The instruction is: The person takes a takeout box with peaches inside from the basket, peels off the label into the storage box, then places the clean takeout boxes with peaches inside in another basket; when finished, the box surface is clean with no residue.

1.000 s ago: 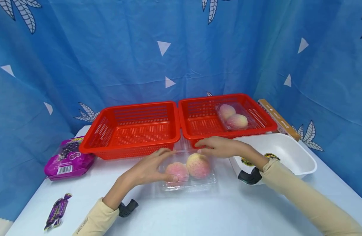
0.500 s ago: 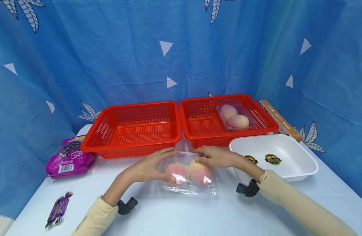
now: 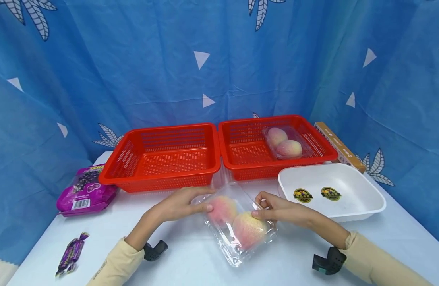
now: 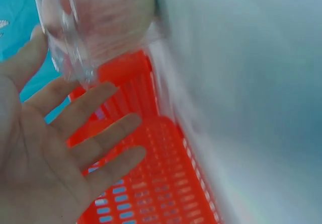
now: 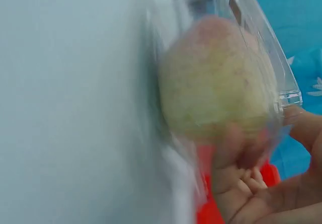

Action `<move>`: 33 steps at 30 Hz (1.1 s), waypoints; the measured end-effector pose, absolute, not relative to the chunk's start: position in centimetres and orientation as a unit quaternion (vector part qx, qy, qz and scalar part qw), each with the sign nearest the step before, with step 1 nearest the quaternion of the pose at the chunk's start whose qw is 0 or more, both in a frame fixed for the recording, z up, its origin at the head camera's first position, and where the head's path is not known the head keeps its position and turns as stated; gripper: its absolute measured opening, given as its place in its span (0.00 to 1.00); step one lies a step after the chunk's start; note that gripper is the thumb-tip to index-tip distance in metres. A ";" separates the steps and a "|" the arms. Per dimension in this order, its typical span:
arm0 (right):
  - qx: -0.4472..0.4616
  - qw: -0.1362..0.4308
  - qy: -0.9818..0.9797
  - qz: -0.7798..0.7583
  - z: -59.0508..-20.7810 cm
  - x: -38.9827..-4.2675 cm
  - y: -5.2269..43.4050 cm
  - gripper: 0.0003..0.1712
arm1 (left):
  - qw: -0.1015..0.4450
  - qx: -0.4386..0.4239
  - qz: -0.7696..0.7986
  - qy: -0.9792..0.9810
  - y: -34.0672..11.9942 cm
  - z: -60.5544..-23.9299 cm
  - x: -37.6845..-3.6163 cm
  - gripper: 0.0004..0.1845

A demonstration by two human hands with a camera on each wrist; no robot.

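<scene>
A clear plastic box [image 3: 228,248] with two pink-and-yellow peaches [image 3: 249,231] inside sits turned askew on the white table in the head view. My right hand [image 3: 285,210] pinches its right side, fingers curled at the edge and thumb over the top; the right wrist view shows the thumb and fingers at the box wall. At the opposite corner is my left hand [image 3: 180,205], its fingers straight and spread in the left wrist view. The left thumb lies against the box, or very near it. Beyond the box stand two red baskets [image 3: 162,180].
The right-hand red basket [image 3: 265,172] holds another clear box of peaches [image 3: 289,147]. To its front right is a white tray [image 3: 333,178] with two stickers, a brown carton [image 3: 339,145] behind. A purple grape-print bag [image 3: 86,194] and purple candy [image 3: 72,254] lie at left.
The box has turned clockwise, its front edge swinging nearer. My right hand has moved from the box's back right corner towards me and now pinches its side. The left hand has barely moved.
</scene>
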State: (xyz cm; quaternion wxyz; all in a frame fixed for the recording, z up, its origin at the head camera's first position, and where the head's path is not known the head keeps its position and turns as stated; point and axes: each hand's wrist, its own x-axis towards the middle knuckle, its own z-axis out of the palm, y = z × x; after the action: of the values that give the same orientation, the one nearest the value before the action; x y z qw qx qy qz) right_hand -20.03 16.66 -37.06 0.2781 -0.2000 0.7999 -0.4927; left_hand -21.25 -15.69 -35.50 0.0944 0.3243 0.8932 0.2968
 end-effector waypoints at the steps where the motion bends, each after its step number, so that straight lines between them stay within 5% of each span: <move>1: -0.195 0.285 0.788 -0.509 -37.2 -19.7 16.9 0.22 | 0.084 0.327 0.292 0.895 -15.5 -35.6 -21.2 0.31; 14: -0.227 0.256 0.637 -0.691 -33.2 -17.1 20.5 0.19 | -0.122 0.324 0.352 0.870 -14.1 -33.3 -22.6 0.19; 21: -0.255 0.189 0.619 -0.718 -29.0 -20.9 22.2 0.19 | -0.086 0.262 0.300 0.913 -12.2 -32.9 -26.4 0.30; 28: -0.222 0.192 0.626 -0.723 -27.1 -28.3 22.5 0.02 | -0.040 0.234 0.232 0.943 -10.3 -33.4 -28.9 0.36; 33: -0.162 0.207 0.663 -0.701 -26.9 -33.4 21.7 0.05 | -0.030 0.218 0.205 0.954 -10.1 -33.8 -29.3 0.37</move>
State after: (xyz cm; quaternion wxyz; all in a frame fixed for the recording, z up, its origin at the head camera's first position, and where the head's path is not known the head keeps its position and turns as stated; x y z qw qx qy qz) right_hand -33.36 21.68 -26.91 0.2071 -0.1622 0.6633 -0.7005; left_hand -29.27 -10.08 -33.76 -0.0303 0.2184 0.9535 0.2055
